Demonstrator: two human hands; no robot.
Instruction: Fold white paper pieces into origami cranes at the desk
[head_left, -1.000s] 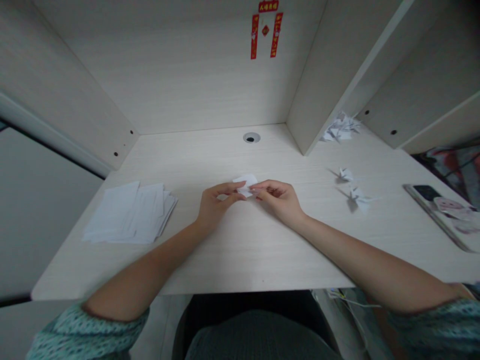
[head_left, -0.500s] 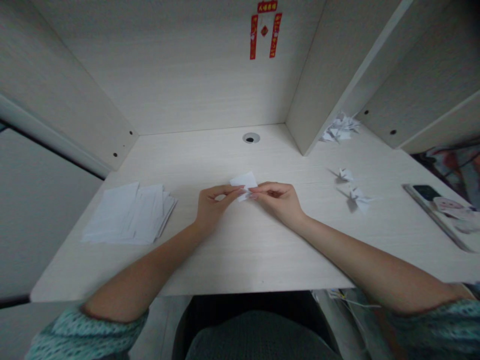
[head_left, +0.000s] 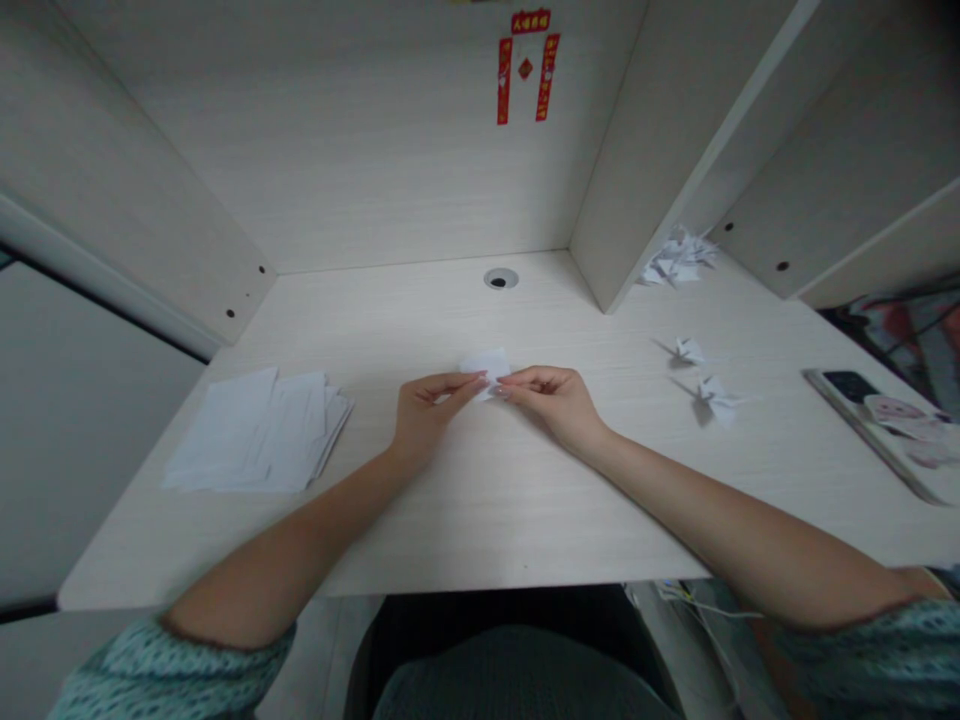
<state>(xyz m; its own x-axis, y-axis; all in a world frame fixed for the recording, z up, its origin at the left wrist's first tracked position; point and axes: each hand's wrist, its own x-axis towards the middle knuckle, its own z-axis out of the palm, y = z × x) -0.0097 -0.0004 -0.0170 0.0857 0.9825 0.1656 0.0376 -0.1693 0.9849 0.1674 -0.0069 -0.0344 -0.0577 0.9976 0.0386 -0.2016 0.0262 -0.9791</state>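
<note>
A small folded piece of white paper (head_left: 486, 362) is held at the middle of the desk. My left hand (head_left: 429, 412) pinches its left side between thumb and forefinger. On the right side, the thumb and fingertips of my right hand (head_left: 556, 402) close on the same paper. The fingertips hide part of the folds. Off to the right sit two folded paper cranes, an upper crane (head_left: 688, 351) and a lower crane (head_left: 716, 398), apart from my hands.
A stack of white paper sheets (head_left: 247, 430) lies at the left on the desk (head_left: 450, 530). More folded paper (head_left: 679, 258) is heaped behind the upright panel (head_left: 675, 150). A phone (head_left: 885, 425) lies at the far right. A round cable hole (head_left: 501, 279) is at the back.
The paper's upper flap stands a little lower and flatter than before. Both hands keep their pinch in nearly the same place. The whole view has shifted slightly.
</note>
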